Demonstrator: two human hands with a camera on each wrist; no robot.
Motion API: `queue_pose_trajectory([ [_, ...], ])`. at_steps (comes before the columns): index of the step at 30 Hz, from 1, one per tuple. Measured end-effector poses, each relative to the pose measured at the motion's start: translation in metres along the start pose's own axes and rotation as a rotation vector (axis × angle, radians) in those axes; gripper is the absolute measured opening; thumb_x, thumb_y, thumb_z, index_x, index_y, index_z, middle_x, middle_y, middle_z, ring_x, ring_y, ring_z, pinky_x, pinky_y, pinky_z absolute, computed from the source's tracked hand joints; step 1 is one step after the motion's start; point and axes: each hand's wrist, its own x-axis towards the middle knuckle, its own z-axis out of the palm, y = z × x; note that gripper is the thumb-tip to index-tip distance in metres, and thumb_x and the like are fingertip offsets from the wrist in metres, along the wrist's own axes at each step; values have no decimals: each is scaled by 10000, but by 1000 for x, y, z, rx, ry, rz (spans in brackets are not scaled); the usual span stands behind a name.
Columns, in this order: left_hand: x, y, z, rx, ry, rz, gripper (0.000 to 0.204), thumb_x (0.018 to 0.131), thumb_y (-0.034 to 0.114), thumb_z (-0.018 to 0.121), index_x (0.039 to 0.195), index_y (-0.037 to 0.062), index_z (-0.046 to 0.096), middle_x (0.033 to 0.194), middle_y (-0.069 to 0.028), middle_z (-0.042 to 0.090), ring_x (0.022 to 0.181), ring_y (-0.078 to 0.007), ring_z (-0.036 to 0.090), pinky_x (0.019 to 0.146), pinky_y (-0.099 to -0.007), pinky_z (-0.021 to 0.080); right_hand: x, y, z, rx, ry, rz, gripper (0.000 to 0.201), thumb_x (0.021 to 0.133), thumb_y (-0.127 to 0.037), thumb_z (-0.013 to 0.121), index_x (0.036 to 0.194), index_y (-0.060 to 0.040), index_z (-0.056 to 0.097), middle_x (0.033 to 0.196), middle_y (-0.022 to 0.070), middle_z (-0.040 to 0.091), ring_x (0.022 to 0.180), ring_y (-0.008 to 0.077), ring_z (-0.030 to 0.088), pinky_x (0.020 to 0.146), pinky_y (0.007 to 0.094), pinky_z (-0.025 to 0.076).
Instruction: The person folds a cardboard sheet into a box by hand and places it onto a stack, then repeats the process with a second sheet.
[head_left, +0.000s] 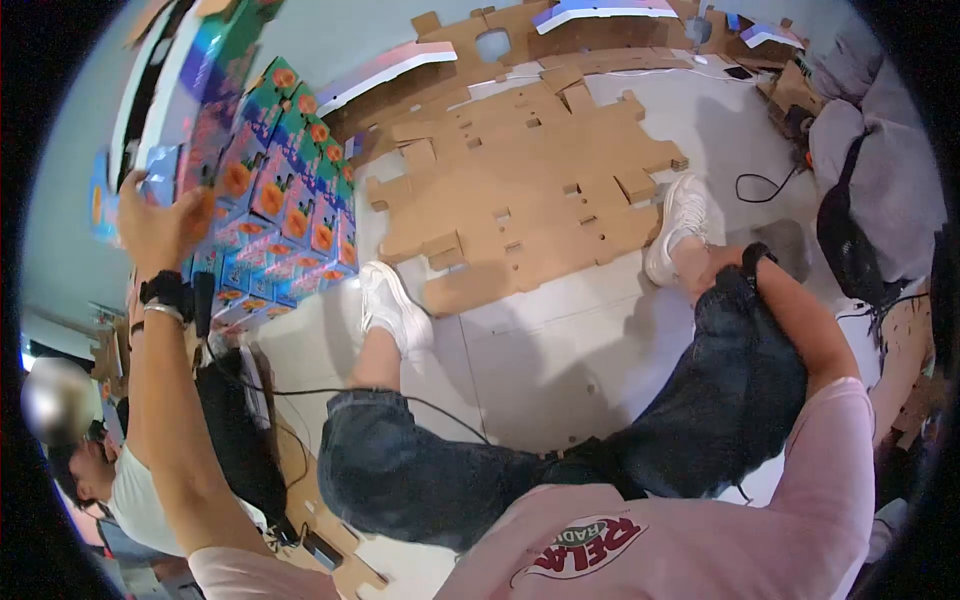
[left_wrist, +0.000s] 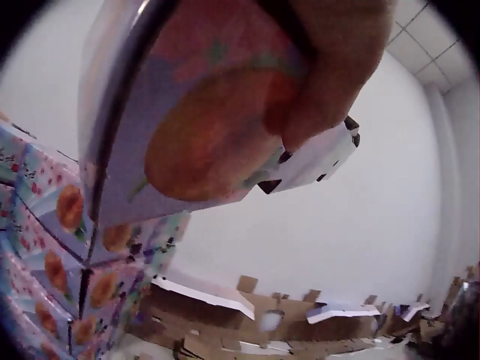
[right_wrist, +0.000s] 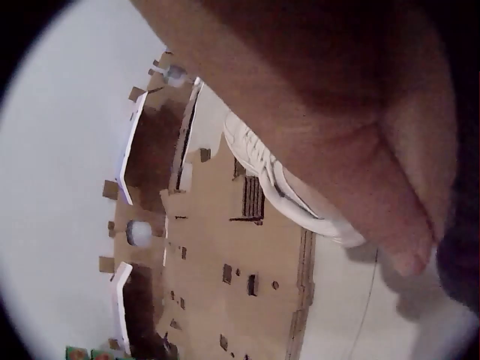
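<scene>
My left hand (head_left: 160,225) grips the lower end of a printed carton (head_left: 215,75), raised beside a stack of similar cartons (head_left: 285,190). In the left wrist view, the thumb (left_wrist: 330,82) presses on the carton's face, over a large orange fruit picture (left_wrist: 210,142); the other fingers are mostly hidden. The right hand (head_left: 715,265) holds nothing and rests at the lower right leg, just above a white shoe (head_left: 683,225). In the right wrist view, that hand's thumb (right_wrist: 382,202) lies against the leg.
Flattened brown cardboard (head_left: 530,180) covers the floor between the feet. More cardboard with white flaps (head_left: 390,75) leans along the wall. A black cable (head_left: 330,391) crosses the floor. Another person (head_left: 90,470) is at the lower left; grey cloth and a black bag (head_left: 850,235) lie right.
</scene>
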Motion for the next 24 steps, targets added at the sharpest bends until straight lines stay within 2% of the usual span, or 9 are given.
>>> queue_pose_trajectory([
  [2,-18,11,-12,-192,27,178,739,569,322,834,1190,30,558,1098,-196,624,1006,-318,598,876,-406,468,-19,1,8,146,-30,-24,830,625,-478,796,1238,4,514,1082,143,677,1005,228,626,905,341,467],
  [6,-73,75,-49,-364,-68,208,725,493,328,825,1121,56,588,1044,-155,634,984,-327,598,848,-402,478,-59,10,42,443,-72,-52,1064,618,-369,843,1458,-15,294,1048,160,672,990,214,618,864,338,477],
  [7,-85,87,-53,-424,-108,226,731,484,328,823,1120,58,587,1044,-151,632,982,-326,595,847,-401,478,-66,17,43,434,-58,-53,1064,618,-369,843,1458,-15,294,1048,160,672,990,214,618,864,338,477],
  [9,-107,110,-53,-508,-169,267,742,466,321,819,1120,62,581,1046,-149,626,983,-325,589,850,-403,475,-66,52,50,-41,231,-130,1185,687,-416,778,1502,-25,13,1207,207,600,1133,270,559,965,346,421],
  [13,-153,152,-37,-584,-206,350,735,454,280,809,1122,88,570,1040,-157,614,985,-335,581,859,-421,468,-11,152,46,-305,374,-98,1113,720,-462,721,1504,-32,58,1379,233,465,1224,319,501,1017,356,385],
  [15,-174,175,-29,-600,-270,332,722,458,271,804,1118,100,568,1014,-161,610,971,-340,581,848,-427,471,-3,171,41,303,200,-31,1070,734,-478,684,1510,-66,73,1463,244,351,1301,335,425,1048,362,361],
  [19,-217,232,-3,-633,-593,184,760,462,303,825,1142,91,558,1053,-186,613,999,-356,578,869,-425,474,15,149,32,129,294,16,999,751,-484,668,1496,-59,155,1454,251,359,1296,344,429,1056,379,354],
  [22,-240,260,20,-612,-687,61,785,460,333,833,1157,98,560,1048,-200,612,983,-360,587,832,-445,486,38,124,25,-372,479,-169,628,855,-490,535,1320,-68,524,1276,208,564,1171,341,550,1032,410,387],
  [24,-254,287,27,-504,-775,-59,845,452,381,846,1193,107,543,1035,-201,614,957,-371,597,809,-456,494,1,42,24,-553,417,14,575,808,-378,613,1313,-114,536,1283,192,562,1165,331,559,999,430,424],
])
